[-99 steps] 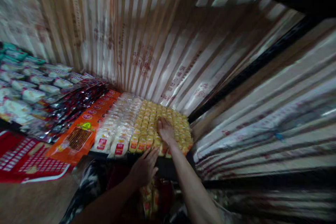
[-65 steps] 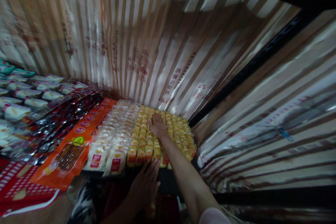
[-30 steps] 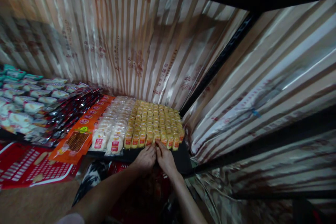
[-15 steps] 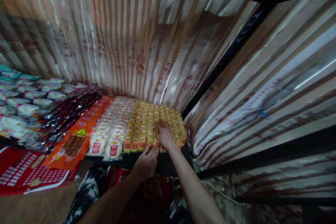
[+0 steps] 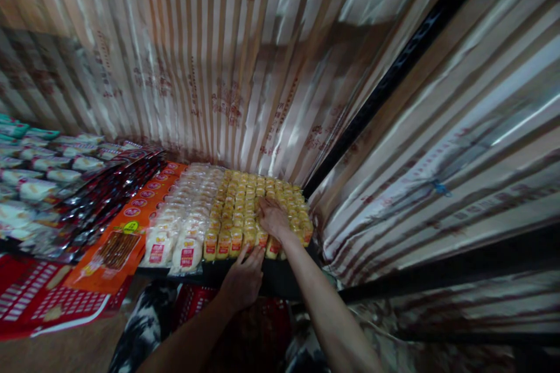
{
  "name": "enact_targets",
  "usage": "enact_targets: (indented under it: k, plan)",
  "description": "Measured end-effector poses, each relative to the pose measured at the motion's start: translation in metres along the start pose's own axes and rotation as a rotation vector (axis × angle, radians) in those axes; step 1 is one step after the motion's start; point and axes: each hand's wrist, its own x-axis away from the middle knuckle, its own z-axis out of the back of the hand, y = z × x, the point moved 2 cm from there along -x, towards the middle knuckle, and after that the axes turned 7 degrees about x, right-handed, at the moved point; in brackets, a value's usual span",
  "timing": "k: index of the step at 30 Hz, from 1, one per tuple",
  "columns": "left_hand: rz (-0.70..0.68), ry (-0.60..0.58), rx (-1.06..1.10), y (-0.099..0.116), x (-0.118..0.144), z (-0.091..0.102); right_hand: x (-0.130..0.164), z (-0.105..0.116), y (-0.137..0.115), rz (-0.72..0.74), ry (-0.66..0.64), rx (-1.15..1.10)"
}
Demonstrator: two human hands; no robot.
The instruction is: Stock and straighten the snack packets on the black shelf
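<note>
Rows of small yellow wrapped snack packets (image 5: 227, 210) stand packed together at the right end of a dark shelf (image 5: 214, 271). My left hand (image 5: 245, 274) is at the shelf's front edge, its fingertips against the front of the yellow packets, fingers stretched out. Farther in, my right hand (image 5: 273, 217) lies on top of the rows with its fingers extended; its palm side is hidden. Left of the yellow rows are clear packs of round white crackers (image 5: 186, 247). An orange snack bag (image 5: 118, 247) lies beside those, overhanging the front edge.
Dark shiny packets (image 5: 109, 198) and white packets (image 5: 39, 186) fill the shelf farther left. Red plastic baskets (image 5: 52, 297) stand below in front. Striped plastic sheeting (image 5: 210, 58) hangs behind, and a black metal post (image 5: 376, 99) rises at the right corner.
The view has shifted slightly, so the shelf goods appear a little lower and farther left. Both hands stay at nearly the same places on the yellow packets.
</note>
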Motion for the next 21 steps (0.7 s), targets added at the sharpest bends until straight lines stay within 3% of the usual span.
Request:
enact_targets:
  k: [10,17,19,21]
  plan:
    - [0.002,0.001,-0.002,0.001,0.0,0.006,-0.023,-0.003,0.015,-0.038,0.02,-0.017]
    - [-0.003,0.022,-0.013,0.0,0.0,0.001,-0.039,-0.007,0.006,0.011,-0.005,-0.074]
    - [0.006,0.016,-0.018,0.0,0.0,0.001,-0.028,-0.005,0.007,0.033,0.076,-0.126]
    - [0.005,0.015,-0.027,0.001,0.0,0.002,-0.005,0.0,0.011,0.023,0.28,-0.236]
